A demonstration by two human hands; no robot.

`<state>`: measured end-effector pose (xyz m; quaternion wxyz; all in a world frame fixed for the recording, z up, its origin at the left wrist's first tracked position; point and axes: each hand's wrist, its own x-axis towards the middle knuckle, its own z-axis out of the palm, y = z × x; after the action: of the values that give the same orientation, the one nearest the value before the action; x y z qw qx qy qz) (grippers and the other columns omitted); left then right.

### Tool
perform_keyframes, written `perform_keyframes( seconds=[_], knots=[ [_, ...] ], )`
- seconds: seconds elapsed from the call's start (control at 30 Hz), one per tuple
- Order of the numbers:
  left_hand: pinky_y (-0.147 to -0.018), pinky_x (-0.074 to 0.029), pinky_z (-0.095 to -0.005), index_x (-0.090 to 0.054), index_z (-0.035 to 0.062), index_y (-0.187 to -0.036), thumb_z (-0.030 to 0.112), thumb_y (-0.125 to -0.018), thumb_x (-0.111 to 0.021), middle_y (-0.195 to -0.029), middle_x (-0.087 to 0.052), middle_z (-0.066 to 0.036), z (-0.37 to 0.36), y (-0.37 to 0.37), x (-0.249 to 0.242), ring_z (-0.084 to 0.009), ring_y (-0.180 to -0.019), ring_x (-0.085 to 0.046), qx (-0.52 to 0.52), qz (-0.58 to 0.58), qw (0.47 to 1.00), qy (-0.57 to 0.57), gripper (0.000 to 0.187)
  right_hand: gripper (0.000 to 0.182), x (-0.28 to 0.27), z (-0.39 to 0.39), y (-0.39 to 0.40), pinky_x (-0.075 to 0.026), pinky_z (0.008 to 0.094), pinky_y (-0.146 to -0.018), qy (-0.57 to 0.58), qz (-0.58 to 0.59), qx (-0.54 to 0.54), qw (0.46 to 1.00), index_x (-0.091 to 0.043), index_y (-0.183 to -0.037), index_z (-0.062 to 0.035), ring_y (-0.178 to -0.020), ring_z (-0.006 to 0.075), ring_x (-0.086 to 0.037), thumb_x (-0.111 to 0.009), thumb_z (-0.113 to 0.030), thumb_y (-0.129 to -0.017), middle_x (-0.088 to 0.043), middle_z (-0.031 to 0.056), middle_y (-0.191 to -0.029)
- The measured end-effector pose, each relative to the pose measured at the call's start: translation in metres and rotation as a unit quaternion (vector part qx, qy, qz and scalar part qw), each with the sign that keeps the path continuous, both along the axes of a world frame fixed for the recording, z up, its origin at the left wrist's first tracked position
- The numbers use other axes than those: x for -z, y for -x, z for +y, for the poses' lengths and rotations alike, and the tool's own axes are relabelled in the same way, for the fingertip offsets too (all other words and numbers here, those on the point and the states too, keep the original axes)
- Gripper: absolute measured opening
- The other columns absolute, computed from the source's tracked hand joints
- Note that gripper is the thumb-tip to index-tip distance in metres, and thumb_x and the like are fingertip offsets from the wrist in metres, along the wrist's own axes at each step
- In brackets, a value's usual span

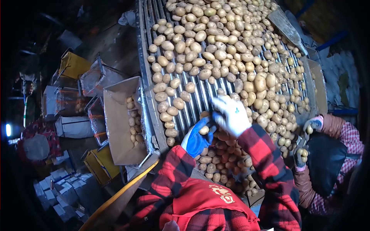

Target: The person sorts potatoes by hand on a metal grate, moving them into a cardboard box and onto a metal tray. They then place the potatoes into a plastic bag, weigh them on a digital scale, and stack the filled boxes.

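Note:
My left hand (197, 136), in a blue and white glove, has its fingers curled around a potato (204, 130). Close beside it is my right hand (232, 115), back upward, in a white glove with blue on the finger side. Its fingers bend under, so whatever they may hold is hidden. Both hands are over the near part of a roller conveyor (208, 89) made of metal bars. Loose potatoes (227, 50) cover much of the rollers, thickest at the far end and to the right. Below my wrists, more potatoes (217, 159) lie heaped in front of my red apron (208, 196).
A cardboard-lined box (122, 127) with potatoes stands left of the conveyor. A flat scoop-like tool (285, 27) lies at the upper right. At right, a co-worker's gloved hands (301, 156) hold potatoes. A yellow bar (123, 190) runs at lower left, near several bins and frames.

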<state>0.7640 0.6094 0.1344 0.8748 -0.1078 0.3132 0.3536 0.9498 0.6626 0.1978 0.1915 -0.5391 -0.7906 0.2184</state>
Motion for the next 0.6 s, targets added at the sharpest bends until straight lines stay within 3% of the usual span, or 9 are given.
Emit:
perform_keyframes(
  seconds=[0.07, 0.2, 0.23, 0.27, 0.37, 0.47, 0.53, 0.57, 0.6],
  knots=[
    [-0.064, -0.050, -0.0222, -0.056, 0.0097, -0.130, 0.019, -0.098, -0.059, -0.111, -0.061, -0.003, 0.002, 0.010, -0.007, -0.0133, -0.091, -0.060, 0.037, 0.080, 0.995, -0.037, 0.034, 0.047, 0.050, 0.044, 0.011, -0.048, 0.0453, -0.079, -0.146, -0.104, 0.080, 0.981, -0.061, -0.120, -0.0109, -0.090, 0.0320, -0.063, -0.072, -0.020, -0.075, -0.062, 0.0126, -0.102],
    [-0.075, -0.053, -0.0273, -0.050, 0.0066, -0.136, 0.015, -0.095, -0.058, -0.114, -0.062, -0.006, -0.009, 0.020, 0.002, -0.0186, -0.096, -0.062, 0.030, 0.026, 0.996, -0.082, 0.042, 0.024, 0.097, 0.105, 0.052, -0.047, 0.0444, -0.076, -0.039, -0.361, 0.157, 0.918, -0.060, -0.113, -0.0176, -0.088, 0.0264, -0.063, -0.054, -0.017, -0.090, -0.063, 0.0066, -0.089],
    [-0.081, -0.053, -0.0290, -0.049, 0.0062, -0.136, 0.015, -0.095, -0.058, -0.116, -0.062, -0.007, -0.013, 0.021, -0.001, -0.0209, -0.101, -0.062, 0.017, 0.042, 0.996, -0.078, 0.043, 0.022, 0.099, 0.113, 0.046, -0.047, 0.0448, -0.075, -0.035, -0.338, 0.141, 0.930, -0.060, -0.109, -0.0185, -0.089, 0.0263, -0.063, -0.047, -0.013, -0.093, -0.064, 0.0059, -0.089],
    [-0.085, -0.053, -0.0295, -0.049, 0.0057, -0.136, 0.016, -0.095, -0.058, -0.115, -0.062, -0.008, -0.014, 0.022, -0.004, -0.0215, -0.105, -0.062, 0.016, 0.057, 0.993, -0.100, 0.044, 0.021, 0.100, 0.117, 0.037, -0.047, 0.0451, -0.073, -0.064, -0.337, 0.103, 0.934, -0.062, -0.107, -0.0192, -0.086, 0.0266, -0.064, -0.051, -0.014, -0.091, -0.066, 0.0068, -0.089],
    [-0.081, -0.052, -0.0268, -0.048, 0.0075, -0.138, 0.020, -0.097, -0.056, -0.116, -0.062, -0.008, -0.012, 0.029, 0.011, -0.0187, -0.100, -0.061, 0.002, 0.037, 0.990, -0.138, 0.044, 0.028, 0.077, 0.103, 0.014, -0.049, 0.0439, -0.075, -0.060, -0.161, 0.113, 0.979, -0.065, -0.110, -0.0167, -0.081, 0.0285, -0.066, -0.066, -0.022, -0.082, -0.069, 0.0089, -0.086],
    [-0.070, -0.046, -0.0222, -0.049, 0.0171, -0.140, 0.030, -0.102, -0.049, -0.117, -0.060, -0.003, 0.006, 0.027, -0.004, -0.0125, -0.086, -0.055, -0.014, 0.073, 0.996, -0.048, 0.040, 0.040, 0.037, 0.060, 0.014, -0.054, 0.0426, -0.081, 0.037, 0.042, 0.056, 0.997, -0.062, -0.122, -0.0120, -0.088, 0.0361, -0.069, -0.064, -0.033, -0.088, -0.071, 0.0169, -0.094],
    [-0.067, -0.045, -0.0217, -0.048, 0.0172, -0.141, 0.031, -0.103, -0.048, -0.115, -0.059, -0.001, 0.013, 0.030, 0.007, -0.0123, -0.086, -0.054, -0.031, -0.020, 0.997, -0.069, 0.041, 0.046, 0.013, 0.041, 0.015, -0.053, 0.0436, -0.086, 0.162, 0.029, -0.125, 0.978, -0.060, -0.127, -0.0104, -0.095, 0.0377, -0.068, -0.061, -0.038, -0.089, -0.070, 0.0202, -0.101],
    [-0.064, -0.043, -0.0213, -0.047, 0.0170, -0.141, 0.033, -0.102, -0.049, -0.112, -0.059, 0.001, 0.016, 0.029, -0.001, -0.0126, -0.084, -0.054, 0.022, 0.085, 0.986, -0.144, 0.042, 0.047, -0.007, 0.040, 0.020, -0.052, 0.0457, -0.085, 0.206, -0.015, -0.100, 0.973, -0.061, -0.125, -0.0106, -0.094, 0.0390, -0.067, -0.060, -0.041, -0.089, -0.070, 0.0203, -0.099],
    [-0.063, -0.043, -0.0210, -0.047, 0.0167, -0.141, 0.031, -0.100, -0.052, -0.114, -0.058, 0.001, 0.015, 0.034, 0.011, -0.0118, -0.083, -0.053, 0.027, 0.014, 0.998, -0.057, 0.043, 0.047, -0.005, 0.049, 0.017, -0.054, 0.0446, -0.082, 0.103, 0.005, -0.080, 0.991, -0.061, -0.125, -0.0109, -0.092, 0.0398, -0.067, -0.060, -0.040, -0.089, -0.070, 0.0198, -0.097]
  ],
)
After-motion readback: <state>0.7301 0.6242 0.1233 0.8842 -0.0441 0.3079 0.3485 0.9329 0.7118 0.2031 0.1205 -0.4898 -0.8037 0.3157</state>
